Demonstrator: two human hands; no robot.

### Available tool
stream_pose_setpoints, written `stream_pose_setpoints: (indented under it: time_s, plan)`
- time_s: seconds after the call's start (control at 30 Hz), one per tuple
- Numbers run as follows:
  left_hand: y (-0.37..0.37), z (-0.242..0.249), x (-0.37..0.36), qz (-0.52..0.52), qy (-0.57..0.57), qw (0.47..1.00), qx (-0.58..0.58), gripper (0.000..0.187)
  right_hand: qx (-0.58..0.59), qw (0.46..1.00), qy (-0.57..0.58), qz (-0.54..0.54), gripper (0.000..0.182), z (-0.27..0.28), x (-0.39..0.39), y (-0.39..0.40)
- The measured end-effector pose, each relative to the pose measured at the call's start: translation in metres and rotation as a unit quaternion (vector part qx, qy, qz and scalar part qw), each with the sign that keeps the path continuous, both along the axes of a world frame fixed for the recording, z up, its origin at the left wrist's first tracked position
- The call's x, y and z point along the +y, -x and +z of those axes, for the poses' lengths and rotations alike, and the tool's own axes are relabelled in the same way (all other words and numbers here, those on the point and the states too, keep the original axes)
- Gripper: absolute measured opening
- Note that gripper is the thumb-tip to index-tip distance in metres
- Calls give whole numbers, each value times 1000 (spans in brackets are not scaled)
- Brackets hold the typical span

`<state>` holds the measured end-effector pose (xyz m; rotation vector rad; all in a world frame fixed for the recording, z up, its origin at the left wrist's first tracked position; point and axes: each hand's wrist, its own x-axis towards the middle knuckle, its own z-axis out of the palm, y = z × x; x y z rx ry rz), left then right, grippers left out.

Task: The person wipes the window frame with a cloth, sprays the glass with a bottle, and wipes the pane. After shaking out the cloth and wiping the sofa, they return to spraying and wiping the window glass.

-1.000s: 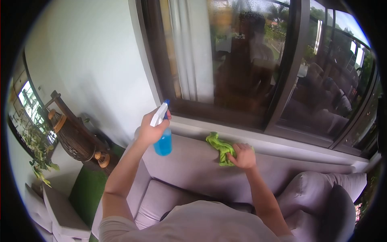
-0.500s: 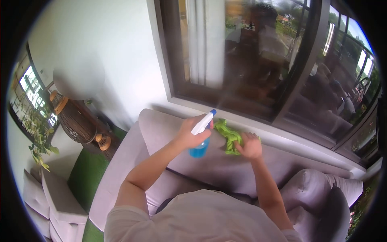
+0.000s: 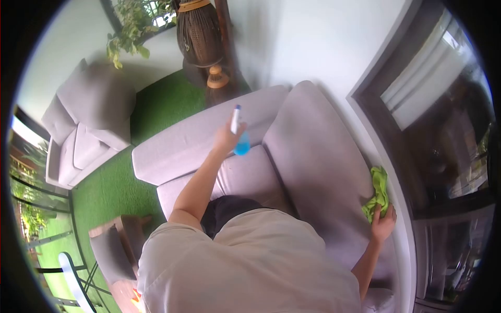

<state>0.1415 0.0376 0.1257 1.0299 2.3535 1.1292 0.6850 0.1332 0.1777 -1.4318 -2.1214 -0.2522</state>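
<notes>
My left hand is wrapped round a spray bottle with blue liquid and a white trigger head. The bottle is held over the sofa, its nozzle pointing toward the sofa's arm. Off to the right, my right hand grips a crumpled lime-green cloth at the top of the sofa's backrest, close to the window ledge. The mauve sofa lies beneath both hands, and its seat cushion shows in front of my body.
A dark-framed window with a white curtain behind it runs along the right. Beyond the sofa stand a woven wicker lamp and leafy plant. An armchair rests on green turf at left, and a wooden table lies below.
My view has swung left, away from the window toward the armchair. The hands have spread apart, the bottle turning away from the glass while the cloth stays by the ledge.
</notes>
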Motion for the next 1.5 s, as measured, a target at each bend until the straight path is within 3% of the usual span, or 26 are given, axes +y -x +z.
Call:
stream_pose_setpoints:
  time_s: [0.07,0.2,0.27,0.33,0.37,0.47,0.5,0.57,0.63,0.77,0.87,0.9,0.93,1.0,1.03,1.07,1.1,1.13,1.17,1.23,1.27,1.3,1.33,1.37,1.43,1.5]
  plan:
    - [46,-31,-17,122,-57,990,43,52,-11,1000,7,4,35,1,2,-1]
    - [89,-39,-35,311,-114,939,87,57,-9,1000,15,4,33,6,-1,2]
    - [113,-48,-30,333,-142,927,99,63,10,1000,19,2,34,8,-2,3]
    - [110,-46,-23,303,-160,934,99,68,72,988,136,-8,34,3,7,-12]
    - [104,-39,-22,282,-164,941,95,70,146,965,212,-57,37,16,2,-4]
    - [109,-44,-12,265,-188,938,119,74,380,885,267,-42,38,48,-5,2]
    - [109,-49,-7,258,-206,936,122,76,444,848,285,43,38,52,-6,-4]
    - [99,-39,-2,260,-183,944,90,85,586,739,314,108,42,72,-16,3]
    - [105,-58,6,270,-143,945,119,92,682,641,329,128,45,94,-27,13]
    - [79,-89,9,352,-21,920,170,108,694,623,321,162,49,109,-40,22]
    - [-8,-67,3,401,-55,907,117,99,736,553,354,164,47,107,-44,21]
    - [-22,-83,2,315,-111,930,154,88,736,552,356,165,47,105,-45,20]
    - [-39,-100,0,227,-165,941,191,77,753,508,374,187,46,102,-44,19]
    - [-105,-79,7,-38,-253,967,9,45,768,425,412,245,44,104,-42,25]
    - [-133,-61,14,-180,-219,946,-155,40,764,424,419,247,44,104,-40,32]
    - [-158,-32,21,-313,-177,879,-313,36,760,386,442,281,44,106,-36,43]
    - [-179,-8,24,-373,-128,811,-432,43,753,347,464,313,43,107,-32,55]
    - [-196,7,34,-407,-91,711,-566,45,746,325,486,318,42,107,-27,67]
    - [-206,20,47,-431,-53,590,-681,48,745,333,500,291,42,105,-21,79]
    - [-207,41,77,-463,-26,575,-674,51,708,412,526,229,45,116,-6,109]
    - [-198,70,91,-424,-17,582,-694,50,701,409,535,234,45,123,4,122]
    - [-187,102,105,-385,-9,588,-711,49,676,455,542,207,48,132,15,134]
    - [-167,121,121,-421,-37,612,-669,47,648,500,545,182,52,137,24,145]
    - [-139,139,136,-455,-64,635,-622,45,640,498,553,194,52,134,33,149]
    - [-79,181,157,-407,-98,728,-543,39,508,731,435,136,58,113,60,146]
    - [-9,213,175,-349,-126,814,-448,37,336,868,360,68,61,75,80,137]
